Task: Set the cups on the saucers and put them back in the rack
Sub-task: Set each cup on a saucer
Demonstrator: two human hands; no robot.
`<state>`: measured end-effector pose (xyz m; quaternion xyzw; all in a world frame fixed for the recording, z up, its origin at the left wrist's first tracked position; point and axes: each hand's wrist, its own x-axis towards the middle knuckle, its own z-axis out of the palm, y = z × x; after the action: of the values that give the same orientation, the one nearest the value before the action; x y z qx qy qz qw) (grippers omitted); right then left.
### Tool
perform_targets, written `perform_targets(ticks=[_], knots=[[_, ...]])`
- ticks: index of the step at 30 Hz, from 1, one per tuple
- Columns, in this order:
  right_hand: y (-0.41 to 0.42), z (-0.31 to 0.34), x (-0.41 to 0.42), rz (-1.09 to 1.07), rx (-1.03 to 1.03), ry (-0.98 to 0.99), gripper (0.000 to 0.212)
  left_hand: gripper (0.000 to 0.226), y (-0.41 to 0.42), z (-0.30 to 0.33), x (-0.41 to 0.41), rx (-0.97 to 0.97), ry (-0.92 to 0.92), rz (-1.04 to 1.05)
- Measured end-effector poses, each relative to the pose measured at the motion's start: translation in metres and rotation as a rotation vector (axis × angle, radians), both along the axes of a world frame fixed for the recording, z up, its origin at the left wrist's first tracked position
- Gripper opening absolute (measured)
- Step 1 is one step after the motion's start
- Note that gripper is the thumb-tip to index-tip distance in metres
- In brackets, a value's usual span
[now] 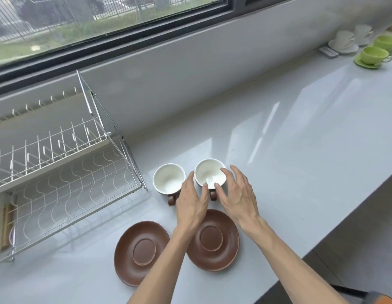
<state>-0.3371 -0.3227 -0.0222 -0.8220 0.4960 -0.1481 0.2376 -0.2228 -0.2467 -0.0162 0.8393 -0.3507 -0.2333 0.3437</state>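
Observation:
Two brown cups with white insides stand upright on the counter, the left cup (168, 177) and the right cup (209, 172), handles pointing toward me. Two brown saucers lie in front of them, the left saucer (141, 252) and the right saucer (213, 240). My left hand (191, 205) and my right hand (237, 194) flank the right cup, fingers spread, fingertips at its near rim. Neither hand has closed on it. The wire dish rack (65, 172) stands at the left, with nothing in it.
Far right on the counter sit two white cups on saucers (344, 41), two green cups on saucers (373, 54), and a small grey remote-like object (328, 52). The counter's front edge runs diagonally at the right. A window runs along the wall behind.

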Motion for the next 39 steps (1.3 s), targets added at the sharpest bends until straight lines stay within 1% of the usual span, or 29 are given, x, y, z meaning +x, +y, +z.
perform_targets(ticks=[5, 8, 11, 14, 20, 24, 25, 29, 32, 36, 37, 39], knots=[[-0.016, -0.006, 0.012, -0.065, 0.223, -0.171, 0.058, 0.065, -0.017, -0.006, 0.008, 0.047, 0.285, 0.095], [-0.023, -0.007, 0.017, -0.142, 0.403, -0.245, 0.064, 0.068, -0.022, -0.008, 0.012, -0.014, 0.511, 0.162], [-0.03, -0.01, 0.023, -0.209, 0.525, -0.287, 0.064, 0.065, -0.027, -0.009, 0.016, -0.044, 0.6, 0.189], [-0.036, -0.013, 0.026, -0.246, 0.581, -0.298, 0.06, 0.051, -0.033, -0.01, 0.019, -0.046, 0.681, 0.197], [-0.038, -0.018, 0.026, -0.312, 0.67, -0.4, 0.053, 0.045, -0.035, -0.01, 0.024, -0.063, 0.774, 0.24], [-0.036, -0.016, 0.026, -0.346, 0.717, -0.466, 0.053, 0.025, -0.033, -0.01, 0.024, -0.087, 0.796, 0.256], [-0.034, -0.015, 0.026, -0.351, 0.727, -0.478, 0.052, 0.024, -0.031, -0.008, 0.023, -0.095, 0.8, 0.256], [-0.029, -0.011, 0.022, -0.352, 0.732, -0.519, 0.052, 0.04, -0.025, 0.0, 0.02, -0.111, 0.807, 0.256], [-0.025, -0.005, 0.019, -0.362, 0.738, -0.563, 0.053, 0.043, -0.019, 0.007, 0.017, -0.123, 0.797, 0.256], [-0.013, 0.006, 0.012, -0.365, 0.719, -0.597, 0.05, 0.043, -0.006, 0.019, 0.012, -0.153, 0.801, 0.24], [-0.009, 0.008, 0.01, -0.367, 0.715, -0.601, 0.051, 0.039, -0.001, 0.022, 0.01, -0.159, 0.816, 0.24], [0.0, 0.01, 0.005, -0.371, 0.712, -0.614, 0.051, 0.019, 0.011, 0.027, 0.007, -0.167, 0.828, 0.234]])
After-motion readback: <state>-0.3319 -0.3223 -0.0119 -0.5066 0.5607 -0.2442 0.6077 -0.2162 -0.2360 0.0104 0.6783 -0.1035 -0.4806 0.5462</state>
